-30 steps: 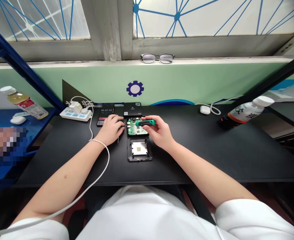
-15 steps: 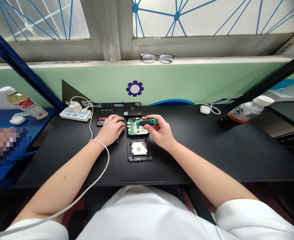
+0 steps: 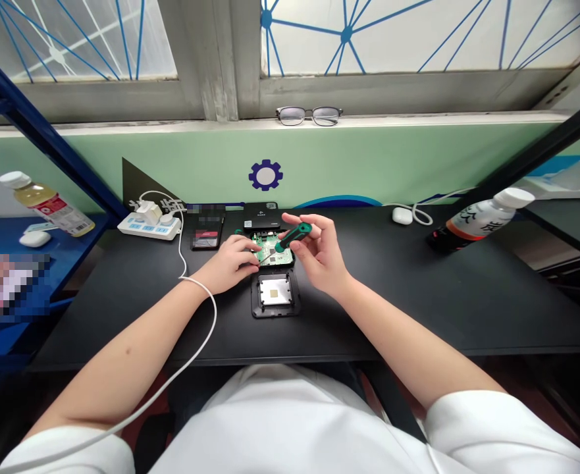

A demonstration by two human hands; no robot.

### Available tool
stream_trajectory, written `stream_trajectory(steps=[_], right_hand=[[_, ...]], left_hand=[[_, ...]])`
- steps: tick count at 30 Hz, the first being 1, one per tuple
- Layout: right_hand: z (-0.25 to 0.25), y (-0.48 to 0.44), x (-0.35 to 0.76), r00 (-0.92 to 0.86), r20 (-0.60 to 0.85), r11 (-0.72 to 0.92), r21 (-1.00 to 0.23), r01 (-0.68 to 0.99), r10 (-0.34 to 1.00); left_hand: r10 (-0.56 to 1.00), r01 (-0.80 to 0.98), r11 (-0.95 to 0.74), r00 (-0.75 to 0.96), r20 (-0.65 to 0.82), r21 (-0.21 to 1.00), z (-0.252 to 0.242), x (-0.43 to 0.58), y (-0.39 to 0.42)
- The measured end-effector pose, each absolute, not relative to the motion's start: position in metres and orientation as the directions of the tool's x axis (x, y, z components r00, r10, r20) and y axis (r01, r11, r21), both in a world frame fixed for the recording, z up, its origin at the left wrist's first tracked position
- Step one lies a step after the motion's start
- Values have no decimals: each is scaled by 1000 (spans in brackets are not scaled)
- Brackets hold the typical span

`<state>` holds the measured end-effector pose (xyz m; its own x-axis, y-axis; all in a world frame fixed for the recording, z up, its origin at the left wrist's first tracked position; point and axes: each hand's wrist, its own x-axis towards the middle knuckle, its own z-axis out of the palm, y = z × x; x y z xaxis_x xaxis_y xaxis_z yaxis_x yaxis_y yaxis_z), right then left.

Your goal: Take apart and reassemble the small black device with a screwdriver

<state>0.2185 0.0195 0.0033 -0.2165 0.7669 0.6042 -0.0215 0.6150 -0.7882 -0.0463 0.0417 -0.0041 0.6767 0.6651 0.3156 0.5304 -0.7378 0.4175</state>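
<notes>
My right hand [image 3: 322, 258] holds a screwdriver [image 3: 295, 237] by its green and black handle. Its shaft slants down to the left across a green circuit board [image 3: 276, 247], with the tip close to my left thumb. The board sits in an open black device case [image 3: 286, 265]. At its left edge, my left hand [image 3: 231, 262] grips the case, fingers bent over the board and thumb at the near corner. Toward me lies the black case cover [image 3: 255, 308], inner side up, with a silver metal plate [image 3: 274, 292] on it.
Behind the case is a flat black box [image 3: 261, 217]. A phone [image 3: 208, 228] and a white power strip [image 3: 149, 226] are to the left. A white cable [image 3: 214, 316] crosses my left forearm. A bottle [image 3: 482, 220] and white earbud case [image 3: 402, 215] stand right. Glasses [image 3: 309, 116] rest on the sill.
My left hand has moved right and toward me, onto the board's near left side. The screwdriver has tilted more steeply, its tip shifting toward the near left corner.
</notes>
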Motion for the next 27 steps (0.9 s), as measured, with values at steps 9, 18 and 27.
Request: stream_trajectory(steps=[9,18,27], right_hand=[[28,20,208,-442,670,776,-621,108,597],[27,19,190,-493,677,817,-560,138,547],[19,15,183,-343,774,847,-485,218,532]], left_hand=[[625,493,-749,748,224,444,0,-38,31],[617,506,-760,758,210,407,0,-36,28],[612,482,-761,754,236,433,1,-34,25]])
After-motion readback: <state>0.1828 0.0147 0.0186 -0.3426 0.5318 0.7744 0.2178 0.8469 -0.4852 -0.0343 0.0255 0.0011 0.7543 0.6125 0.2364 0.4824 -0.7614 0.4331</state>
